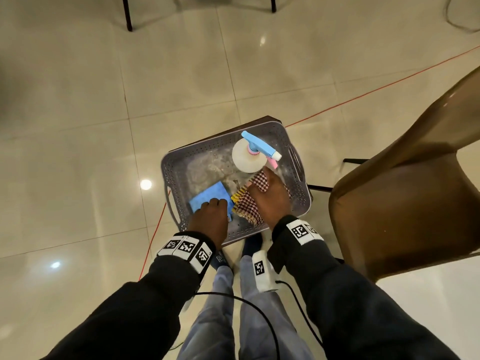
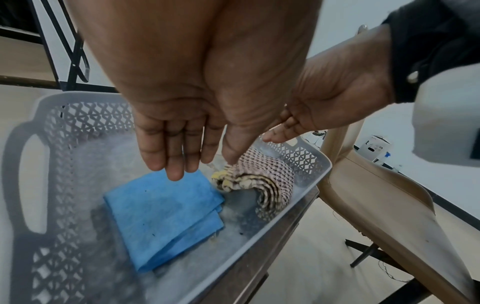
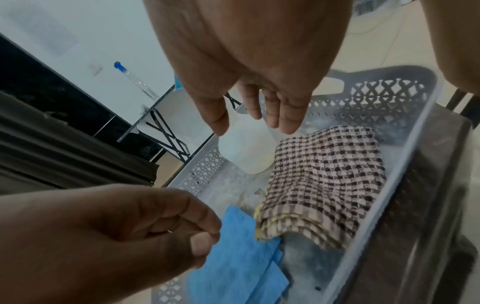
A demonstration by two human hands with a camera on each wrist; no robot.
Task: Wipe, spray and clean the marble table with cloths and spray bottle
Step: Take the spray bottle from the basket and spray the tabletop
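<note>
Both hands hang over the grey basket, fingers loose, gripping nothing: left hand above the blue cloth, right hand above the checked cloth, likely choosing. Behind them the spray bottle stands upright.

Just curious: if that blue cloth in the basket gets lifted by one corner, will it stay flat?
Probably not. The blue cloth lies in thin folded layers, so it would likely unfold and droop. It looks light, and its matte surface suggests no slipping.
</note>
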